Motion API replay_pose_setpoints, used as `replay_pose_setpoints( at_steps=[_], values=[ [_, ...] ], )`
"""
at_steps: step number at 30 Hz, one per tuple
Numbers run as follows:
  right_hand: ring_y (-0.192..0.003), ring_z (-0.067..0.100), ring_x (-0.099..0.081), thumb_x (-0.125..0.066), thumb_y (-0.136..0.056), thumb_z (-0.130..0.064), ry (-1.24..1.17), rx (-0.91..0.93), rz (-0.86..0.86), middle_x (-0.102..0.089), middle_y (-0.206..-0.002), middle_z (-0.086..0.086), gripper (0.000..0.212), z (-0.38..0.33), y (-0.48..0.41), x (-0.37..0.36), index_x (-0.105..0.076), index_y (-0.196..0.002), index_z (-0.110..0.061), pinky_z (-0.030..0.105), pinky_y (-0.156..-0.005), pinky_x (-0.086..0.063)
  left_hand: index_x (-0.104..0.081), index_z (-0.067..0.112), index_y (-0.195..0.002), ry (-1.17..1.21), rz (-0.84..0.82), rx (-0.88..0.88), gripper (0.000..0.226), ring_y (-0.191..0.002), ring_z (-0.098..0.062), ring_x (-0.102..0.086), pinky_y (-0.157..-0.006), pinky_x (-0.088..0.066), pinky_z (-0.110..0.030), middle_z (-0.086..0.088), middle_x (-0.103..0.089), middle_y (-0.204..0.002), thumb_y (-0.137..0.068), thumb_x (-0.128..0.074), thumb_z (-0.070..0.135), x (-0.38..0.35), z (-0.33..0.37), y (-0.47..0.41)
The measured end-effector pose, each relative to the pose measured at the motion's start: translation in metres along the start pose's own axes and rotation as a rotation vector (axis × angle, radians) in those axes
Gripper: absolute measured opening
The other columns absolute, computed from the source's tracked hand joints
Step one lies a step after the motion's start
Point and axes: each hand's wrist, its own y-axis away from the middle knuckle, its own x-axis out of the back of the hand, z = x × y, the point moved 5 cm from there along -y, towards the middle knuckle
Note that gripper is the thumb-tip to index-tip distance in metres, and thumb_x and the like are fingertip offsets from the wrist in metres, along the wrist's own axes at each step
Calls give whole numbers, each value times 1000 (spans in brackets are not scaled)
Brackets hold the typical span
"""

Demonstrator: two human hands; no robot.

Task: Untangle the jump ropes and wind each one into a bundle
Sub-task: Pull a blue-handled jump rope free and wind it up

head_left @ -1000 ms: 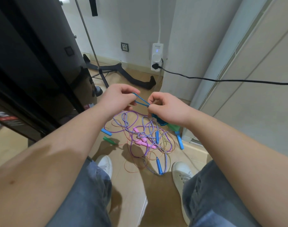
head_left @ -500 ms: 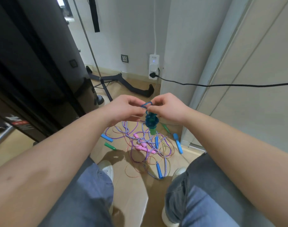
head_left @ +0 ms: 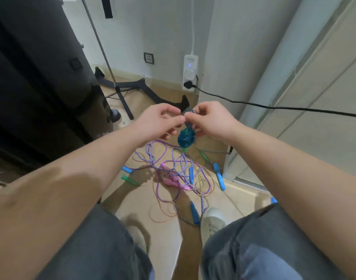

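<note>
A bundle (head_left: 186, 139) hangs between left hand (head_left: 161, 121) and right hand (head_left: 212, 120), above tangled ropes (head_left: 180, 172) on the floor (head_left: 165, 235).

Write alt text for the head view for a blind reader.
A left hand and a right hand pinch the top of a wound blue rope bundle. Below, on the floor, lies a tangle of purple ropes with blue, pink and green handles.

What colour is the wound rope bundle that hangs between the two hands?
The rope bundle is translucent blue; the head view shows it.
</note>
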Motion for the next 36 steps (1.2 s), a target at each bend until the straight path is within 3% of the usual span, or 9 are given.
replay_pose_setpoints(
  at_steps=[3, 8, 11, 14, 17, 20, 24, 29, 36],
  values=[
    [-71, 22, -71, -65, -95, -34, -3, -45, -36, -74, -88, 18, 32, 19, -50, -17, -65, -86, -3, 39, -67, -64, -67, 22, -104, -19, -42, 3, 11, -63, -5, -64, -58, -52, -24, 1, -72, -88, -94, -68, 19, 2, -25, -48],
    [-87, 29, -74, -64, -96, -30, -2, -81, -155, -72, -84, 12, 26, 51, -138, -45, -63, -84, -6, 45, -73, -63, -67, 24, -87, -91, 11, 81, 8, -61, -4, -59, -51, -47, -22, 3, -67, -73, -94, -66, 20, 12, -70, -131],
    [-76, 20, -70, -71, -89, -27, 23, -78, -202, -73, -84, 16, 30, 56, -169, -51, -65, -86, 2, 46, -73, -62, -67, 23, -84, -48, 37, 198, 9, -68, -11, -61, -56, -47, -27, -3, -69, -77, -93, -66, 24, 20, -87, -156],
    [-63, 8, -59, -76, -84, -25, 87, -100, -280, -66, -70, 0, 17, 41, -183, -45, -65, -76, -15, 34, -62, -54, -66, 23, -88, -54, 37, 287, 9, -61, -3, -62, -56, -48, -27, 0, -72, -84, -94, -64, 28, 33, -77, -159],
    [-59, 6, -52, -76, -83, -15, 125, -127, -342, -60, -67, -9, 16, 11, -187, -31, -63, -75, -22, 26, -63, -44, -64, 20, -86, -55, 52, 338, 9, -59, -5, -60, -52, -46, -24, -6, -71, -85, -95, -64, 23, 52, -42, -152],
    [-65, 12, -54, -79, -79, -17, 109, -160, -324, -61, -67, -9, 15, -29, -183, -4, -65, -74, -19, 32, -67, -45, -61, 21, -79, -41, 28, 366, 16, -60, -11, -55, -46, -41, -15, -3, -65, -72, -94, -65, 17, 68, 10, -141],
    [-69, 16, -61, -77, -78, -22, 137, -183, -359, -67, -73, -4, 10, -95, -176, 39, -68, -80, -18, 39, -73, -54, -64, 23, -76, -63, 22, 399, 17, -65, -15, -58, -65, -44, -30, 1, -67, -67, -92, -68, 23, 92, 84, -124],
    [-79, 14, -63, -74, -84, -21, 171, -172, -388, -69, -83, -4, 7, -192, -168, 99, -66, -83, -20, 26, -71, -48, -67, 22, -84, -103, 59, 418, 9, -60, -11, -56, -61, -43, -27, 5, -67, -66, -92, -66, 26, 123, 186, -99],
    [-82, 7, -61, -75, -84, -20, 120, -144, -339, -66, -89, -9, 14, -300, -160, 170, -68, -96, -18, 17, -64, -42, -64, 14, -95, -41, 171, 402, 9, -48, 10, -55, -45, -39, -9, 2, -68, -77, -95, -64, 23, 148, 306, -75]
  ],
)
